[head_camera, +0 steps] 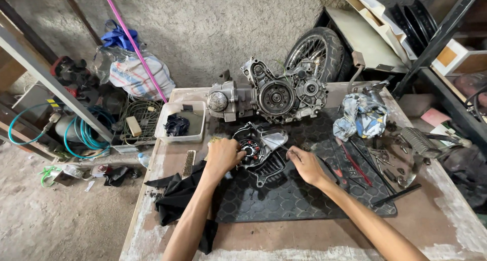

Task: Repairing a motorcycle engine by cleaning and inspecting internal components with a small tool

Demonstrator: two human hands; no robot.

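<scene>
A dark engine side cover [261,152] with a copper-wound stator coil inside lies on a black honeycomb mat [299,195] at the middle of the workbench. My left hand [222,156] grips the cover's left edge, fingers curled onto the coil. My right hand [304,164] rests on the mat just right of the cover, fingers pinched together on something too small to make out. Behind the cover stands a grey motorcycle engine block [269,93] with its clutch side exposed.
A black rag [175,200] hangs over the bench's left edge. A white tray [198,121] sits at the back left. Screwdrivers, bolts and a crumpled cloth [361,116] lie at the right. A wheel [317,50] leans against the wall.
</scene>
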